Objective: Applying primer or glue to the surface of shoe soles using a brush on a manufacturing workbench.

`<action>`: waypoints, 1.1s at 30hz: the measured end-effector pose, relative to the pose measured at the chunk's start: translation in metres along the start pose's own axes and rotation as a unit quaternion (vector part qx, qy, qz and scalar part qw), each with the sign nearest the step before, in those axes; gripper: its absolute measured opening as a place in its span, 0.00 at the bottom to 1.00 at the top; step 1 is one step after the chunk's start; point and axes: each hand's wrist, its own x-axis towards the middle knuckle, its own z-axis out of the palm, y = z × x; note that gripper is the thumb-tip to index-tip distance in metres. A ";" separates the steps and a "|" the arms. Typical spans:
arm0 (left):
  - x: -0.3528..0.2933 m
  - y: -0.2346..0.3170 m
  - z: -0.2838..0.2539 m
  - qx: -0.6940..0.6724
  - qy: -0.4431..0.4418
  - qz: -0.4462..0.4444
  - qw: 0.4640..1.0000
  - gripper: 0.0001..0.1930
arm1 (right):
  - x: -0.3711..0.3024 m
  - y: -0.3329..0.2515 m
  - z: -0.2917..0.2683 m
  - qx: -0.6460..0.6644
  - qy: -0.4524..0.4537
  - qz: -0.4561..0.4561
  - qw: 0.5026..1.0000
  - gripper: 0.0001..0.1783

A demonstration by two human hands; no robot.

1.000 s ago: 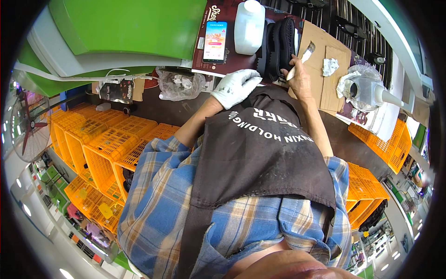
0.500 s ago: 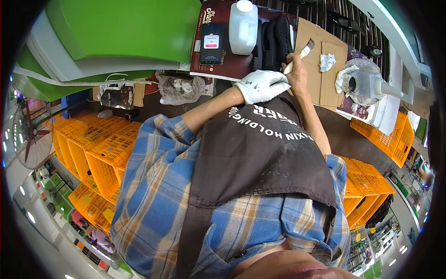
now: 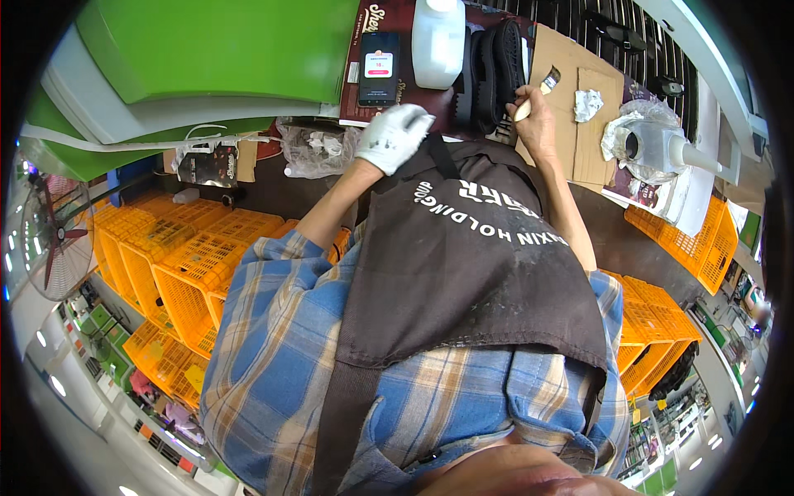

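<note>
My right hand (image 3: 536,124), bare, is closed around the pale handle of a paintbrush (image 3: 523,109). The brush's dark bristles point up and to the right, above a sheet of cardboard. On my left hand (image 3: 393,139) is a white glove with dark smudges. Its fingers are bent together below the phone (image 3: 380,70), with a dark patch between them; what they hold, if anything, I cannot make out. Between the hands, several black shoe soles (image 3: 499,70) lie beside a translucent white jug (image 3: 438,45).
Flattened cardboard (image 3: 562,78) with a crumpled white wad (image 3: 588,105) lies to the right. Beyond it, a clear plastic container (image 3: 653,147) sits in plastic wrapping. A green machine housing (image 3: 215,54) fills the upper left. Orange crates (image 3: 186,277) stand on both sides.
My gloved left hand has moved left, away from my right hand, to below the phone. My right hand has shifted slightly upward, still gripping the brush.
</note>
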 end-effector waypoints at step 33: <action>0.036 -0.063 -0.004 0.334 0.128 -0.001 0.934 0.32 | -0.003 0.000 0.003 -0.040 0.019 -0.005 0.999 0.17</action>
